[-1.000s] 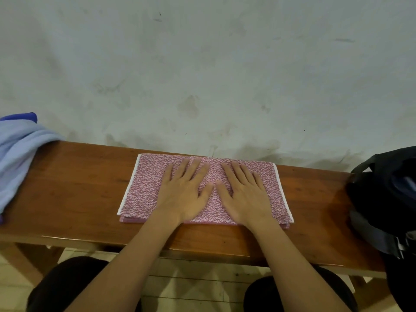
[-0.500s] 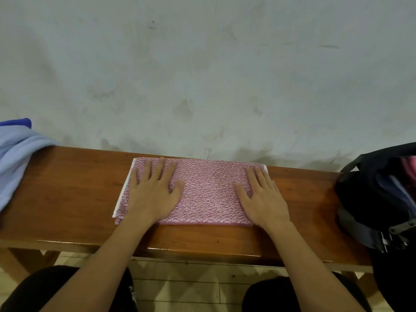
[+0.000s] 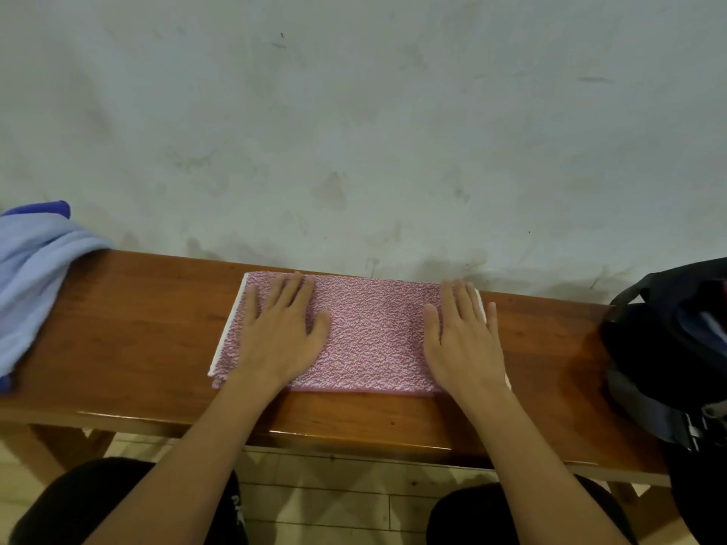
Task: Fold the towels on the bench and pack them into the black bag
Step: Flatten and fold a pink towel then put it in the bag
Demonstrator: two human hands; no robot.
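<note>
A folded pink speckled towel (image 3: 373,332) with white edges lies flat in the middle of the wooden bench (image 3: 137,328). My left hand (image 3: 281,332) presses flat on the towel's left part, fingers straight. On the towel's right end my right hand (image 3: 462,340) lies flat, its little finger reaching past the white edge. The black bag (image 3: 668,348) stands open at the bench's right end, cut off by the frame. A light blue towel (image 3: 35,285) lies crumpled at the bench's left end.
A stained pale wall rises directly behind the bench. My knees in dark trousers and a light tiled floor show below the bench's front edge. Bare wood lies between the pink towel and the bag, and between it and the blue towel.
Both hands have slid apart from the towel's middle toward its left and right ends, staying flat on it.
</note>
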